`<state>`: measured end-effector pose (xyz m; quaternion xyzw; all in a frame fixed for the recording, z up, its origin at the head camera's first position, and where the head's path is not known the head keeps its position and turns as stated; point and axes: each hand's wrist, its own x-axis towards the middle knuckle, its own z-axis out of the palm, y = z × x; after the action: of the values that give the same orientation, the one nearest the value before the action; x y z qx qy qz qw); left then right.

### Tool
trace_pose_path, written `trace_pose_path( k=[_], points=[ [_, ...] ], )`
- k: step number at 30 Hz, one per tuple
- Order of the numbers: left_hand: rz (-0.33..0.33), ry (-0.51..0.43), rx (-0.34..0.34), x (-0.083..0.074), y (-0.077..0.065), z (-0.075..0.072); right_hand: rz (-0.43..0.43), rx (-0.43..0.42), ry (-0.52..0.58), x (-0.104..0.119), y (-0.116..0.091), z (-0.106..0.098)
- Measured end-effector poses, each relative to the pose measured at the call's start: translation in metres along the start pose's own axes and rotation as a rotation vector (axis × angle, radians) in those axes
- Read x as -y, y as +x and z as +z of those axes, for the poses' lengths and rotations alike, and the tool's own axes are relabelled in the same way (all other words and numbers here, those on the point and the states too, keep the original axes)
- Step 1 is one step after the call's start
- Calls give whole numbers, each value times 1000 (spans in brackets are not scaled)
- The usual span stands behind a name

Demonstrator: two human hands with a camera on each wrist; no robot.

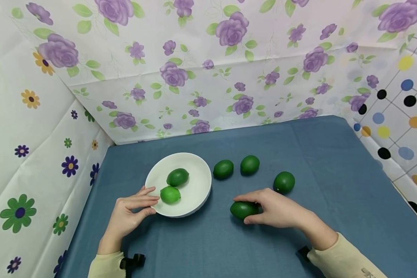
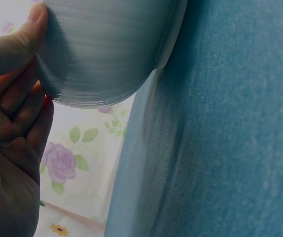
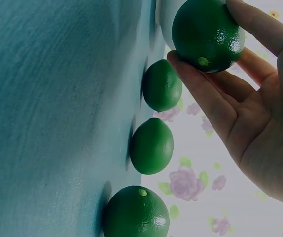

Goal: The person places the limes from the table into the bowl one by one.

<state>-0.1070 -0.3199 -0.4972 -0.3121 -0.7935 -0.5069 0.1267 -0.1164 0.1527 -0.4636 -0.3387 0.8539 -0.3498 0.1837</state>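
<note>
My right hand (image 1: 272,208) grips a dark green lime (image 1: 242,210) between thumb and fingers, low over the cloth right of the bowl. In the right wrist view this lime (image 3: 205,37) shows a pale stem spot, and the fingers (image 3: 208,98) lie along its side. With thumb and fingertips, my left hand (image 1: 130,212) holds the left rim of a white bowl (image 1: 198,193). The left wrist view shows the bowl's ribbed outer wall (image 2: 102,54) and the thumb on it. Inside the bowl lie a dark green lime (image 1: 177,177) and a lighter green lime (image 1: 170,195).
Three more dark limes rest on the blue cloth (image 1: 208,251): one lime (image 1: 223,169) close to the bowl, another lime (image 1: 250,165) beside it, and a third lime (image 1: 284,182) just beyond my right hand. Flowered sheeting (image 1: 201,85) rises behind the table.
</note>
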Motion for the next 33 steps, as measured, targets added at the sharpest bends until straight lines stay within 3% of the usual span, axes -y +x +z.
trace_pose_path(
  k=[33],
  points=[
    [-10,-1,1,6,-2,-1,-25,-31,-7,8,6,-1]
  ],
)
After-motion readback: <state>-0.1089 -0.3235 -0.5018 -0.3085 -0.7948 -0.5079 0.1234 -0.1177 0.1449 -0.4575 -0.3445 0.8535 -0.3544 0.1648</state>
